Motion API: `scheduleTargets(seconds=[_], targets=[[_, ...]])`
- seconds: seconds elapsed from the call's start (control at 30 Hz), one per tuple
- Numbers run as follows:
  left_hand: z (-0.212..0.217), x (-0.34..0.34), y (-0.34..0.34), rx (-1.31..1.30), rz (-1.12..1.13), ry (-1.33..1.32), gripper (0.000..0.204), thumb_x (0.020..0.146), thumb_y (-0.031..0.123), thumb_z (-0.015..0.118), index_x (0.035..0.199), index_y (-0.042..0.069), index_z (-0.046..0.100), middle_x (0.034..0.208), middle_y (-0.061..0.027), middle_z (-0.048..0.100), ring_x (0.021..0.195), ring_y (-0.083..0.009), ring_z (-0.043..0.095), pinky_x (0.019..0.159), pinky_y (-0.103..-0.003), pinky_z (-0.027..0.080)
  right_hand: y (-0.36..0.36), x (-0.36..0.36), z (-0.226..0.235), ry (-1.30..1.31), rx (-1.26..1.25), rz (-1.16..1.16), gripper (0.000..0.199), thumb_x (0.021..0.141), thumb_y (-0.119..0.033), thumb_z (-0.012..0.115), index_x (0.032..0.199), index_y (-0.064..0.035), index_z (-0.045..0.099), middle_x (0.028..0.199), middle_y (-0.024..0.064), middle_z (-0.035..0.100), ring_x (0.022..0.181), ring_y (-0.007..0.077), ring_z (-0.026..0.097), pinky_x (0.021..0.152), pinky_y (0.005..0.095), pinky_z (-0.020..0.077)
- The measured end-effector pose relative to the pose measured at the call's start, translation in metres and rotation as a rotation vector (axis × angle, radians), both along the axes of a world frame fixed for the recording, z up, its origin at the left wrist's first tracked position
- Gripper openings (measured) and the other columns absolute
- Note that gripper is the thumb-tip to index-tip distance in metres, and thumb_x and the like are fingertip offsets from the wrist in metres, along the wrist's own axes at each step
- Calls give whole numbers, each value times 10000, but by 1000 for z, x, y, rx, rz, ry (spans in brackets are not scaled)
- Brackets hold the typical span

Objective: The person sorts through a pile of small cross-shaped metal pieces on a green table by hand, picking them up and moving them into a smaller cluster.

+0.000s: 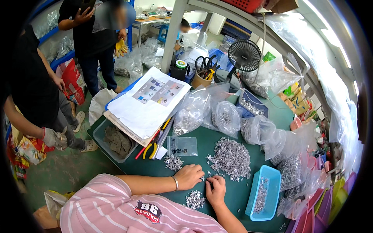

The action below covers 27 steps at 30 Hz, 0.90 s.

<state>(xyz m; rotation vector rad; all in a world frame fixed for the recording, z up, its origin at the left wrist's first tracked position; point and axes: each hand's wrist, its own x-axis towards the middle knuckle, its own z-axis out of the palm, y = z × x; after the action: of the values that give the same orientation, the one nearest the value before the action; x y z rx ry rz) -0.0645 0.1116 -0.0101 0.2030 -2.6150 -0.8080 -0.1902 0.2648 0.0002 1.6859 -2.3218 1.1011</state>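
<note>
Both of my hands meet low over the green tabletop, between piles of small silvery metal pieces. My left hand (189,177), with a bracelet at its wrist, has its fingers curled; a tiny silvery piece shows at the fingertips. Close to its right, my right hand (216,190) is bent with the fingertips down at the table; whatever they pinch is too small to make out. Beyond the hands lies a large heap of metal pieces (230,158). A smaller pile (173,162) sits beyond my left hand, and another pile (195,199) lies nearer me, between my forearms.
A blue tray (276,182) with more pieces stands at the right. Filled clear bags (191,114) line the back. At the left are a grey bin (101,136), papers (149,103) and pliers (153,151). A fan (244,55) stands behind. People (93,46) stand left.
</note>
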Motion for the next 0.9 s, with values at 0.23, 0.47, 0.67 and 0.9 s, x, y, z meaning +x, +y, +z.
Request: scheduleTargets(seconds=[0.23, 0.47, 0.67, 0.9], targets=[[-6, -1, -5, 35, 28, 14, 228, 821, 203, 736, 999, 108, 629, 1004, -83, 561, 949, -295, 578, 812, -416, 470, -6, 1, 0, 17, 1, -1, 117, 793, 19, 715, 894, -16, 669, 941, 141, 612, 875, 312, 598, 764, 382, 487], [-11, -5, -1, 74, 9, 51, 163, 796, 120, 696, 937, 100, 617, 975, -83, 555, 926, -295, 576, 782, -415, 467, 0, -3, -7, -9, 70, -30, 152, 803, 8, 699, 939, -34, 647, 962, 143, 605, 842, 301, 589, 732, 376, 485], [-14, -6, 3, 94, -4, 81, 117, 766, 56, 631, 874, 87, 597, 950, -90, 539, 914, -291, 561, 758, -411, 458, 0, 0, -2, 3, 100, -11, 138, 829, 67, 637, 934, -8, 588, 979, 140, 544, 800, 235, 559, 676, 301, 474], [-14, -5, 3, 120, 21, 99, 98, 767, 70, 638, 855, 78, 596, 943, -92, 538, 902, -283, 554, 754, -407, 454, -2, 0, -2, -29, 153, -42, 120, 824, 33, 656, 921, -19, 608, 966, 161, 566, 833, 292, 573, 702, 352, 484]])
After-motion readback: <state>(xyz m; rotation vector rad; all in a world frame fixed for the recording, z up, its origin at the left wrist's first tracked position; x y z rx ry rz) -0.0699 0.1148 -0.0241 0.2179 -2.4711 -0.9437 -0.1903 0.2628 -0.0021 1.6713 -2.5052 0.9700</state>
